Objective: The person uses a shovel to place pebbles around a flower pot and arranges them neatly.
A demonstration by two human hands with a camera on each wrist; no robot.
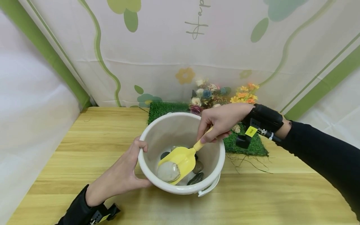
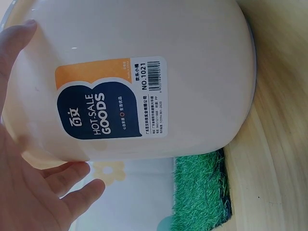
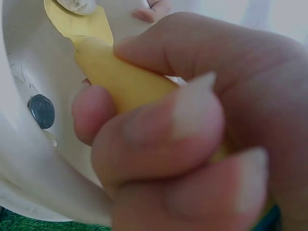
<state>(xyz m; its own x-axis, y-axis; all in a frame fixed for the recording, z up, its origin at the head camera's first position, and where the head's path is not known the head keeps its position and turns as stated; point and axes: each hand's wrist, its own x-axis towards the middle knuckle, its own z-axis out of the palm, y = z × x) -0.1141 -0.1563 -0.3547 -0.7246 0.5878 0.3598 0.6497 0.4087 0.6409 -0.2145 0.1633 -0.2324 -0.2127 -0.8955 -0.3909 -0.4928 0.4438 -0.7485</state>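
My right hand (image 1: pixel 217 120) grips the handle of a yellow toy shovel (image 1: pixel 184 157), its fingers wrapped round it. A large pale stone (image 1: pixel 168 171) lies on the shovel's blade, inside a white bucket (image 1: pixel 180 116). My left hand (image 1: pixel 123 173) holds the bucket at its left side, fingertips hooked over the rim and thumb against the outer wall. In the left wrist view a printed label (image 2: pixel 110 98) shows on the bucket wall. Several darker stones lie on the bucket floor, among them a dark one (image 3: pixel 41 111) and a striped one (image 1: pixel 196 178).
Behind the bucket lies a green turf mat (image 1: pixel 168 107) on the wooden table (image 1: pixel 92 150). Mixed artificial flowers (image 1: pixel 206 93) and orange ones (image 1: pixel 244 94) stand at the back. The bucket's handle (image 1: pixel 210 188) hangs at its front right. A printed curtain (image 1: pixel 157 40) closes off the back.
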